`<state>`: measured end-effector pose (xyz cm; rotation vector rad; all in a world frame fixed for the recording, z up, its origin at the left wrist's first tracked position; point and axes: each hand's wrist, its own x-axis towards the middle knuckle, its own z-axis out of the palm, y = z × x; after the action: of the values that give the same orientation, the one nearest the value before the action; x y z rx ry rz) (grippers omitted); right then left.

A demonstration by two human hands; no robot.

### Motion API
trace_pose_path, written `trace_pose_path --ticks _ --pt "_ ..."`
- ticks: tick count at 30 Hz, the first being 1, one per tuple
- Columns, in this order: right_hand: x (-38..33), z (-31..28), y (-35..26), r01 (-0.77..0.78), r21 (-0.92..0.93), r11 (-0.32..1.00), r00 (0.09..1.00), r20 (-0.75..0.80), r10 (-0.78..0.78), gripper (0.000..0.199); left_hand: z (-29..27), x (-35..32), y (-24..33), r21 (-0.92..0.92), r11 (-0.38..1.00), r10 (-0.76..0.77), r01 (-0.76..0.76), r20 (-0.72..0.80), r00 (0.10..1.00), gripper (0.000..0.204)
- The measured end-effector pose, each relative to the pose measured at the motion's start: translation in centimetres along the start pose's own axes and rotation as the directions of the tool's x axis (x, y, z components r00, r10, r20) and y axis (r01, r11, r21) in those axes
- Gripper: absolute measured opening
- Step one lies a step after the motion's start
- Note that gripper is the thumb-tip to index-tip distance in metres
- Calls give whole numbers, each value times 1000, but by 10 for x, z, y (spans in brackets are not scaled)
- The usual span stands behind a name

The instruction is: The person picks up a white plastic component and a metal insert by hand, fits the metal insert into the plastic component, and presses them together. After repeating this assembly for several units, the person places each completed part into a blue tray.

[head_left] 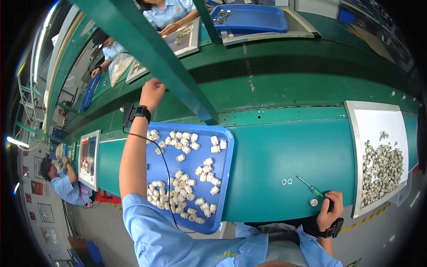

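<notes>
My left hand reaches far out over the green conveyor, beside the slanting green post. Its fingers are closed, and anything between them is hidden. Under that forearm lies a blue tray with many small white cylindrical caps in loose clusters. At the bench's near edge, my right hand is closed around the handle end of a small green screwdriver, its shaft pointing up and left. A single white cap stands just left of this hand. Two thin white rings lie left of the screwdriver's tip.
A framed white board at the right bears a heap of small metallic parts. The green post crosses above the conveyor. Co-workers sit across and at the left. Another blue tray lies opposite. A cable hangs over the near tray.
</notes>
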<state>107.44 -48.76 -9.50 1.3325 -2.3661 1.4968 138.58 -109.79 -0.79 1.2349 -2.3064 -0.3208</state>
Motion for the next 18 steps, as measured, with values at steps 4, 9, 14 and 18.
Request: trace_pose_path --ticks 4,9,14,18 --pt "-5 -8 5 29 104 994 999 32 -32 12 -48 -81 81 -287 956 -66 59 -17 998 21" --pt "-8 -59 -4 58 147 987 995 71 -69 13 -65 -197 185 -343 920 219 -192 43 975 16" --pt "35 -171 15 78 -232 970 997 25 -74 13 -30 -311 269 -413 895 290 -170 247 925 15" --pt "66 -237 103 -37 -528 849 999 -12 36 28 17 -366 284 -481 861 299 -169 209 931 27"
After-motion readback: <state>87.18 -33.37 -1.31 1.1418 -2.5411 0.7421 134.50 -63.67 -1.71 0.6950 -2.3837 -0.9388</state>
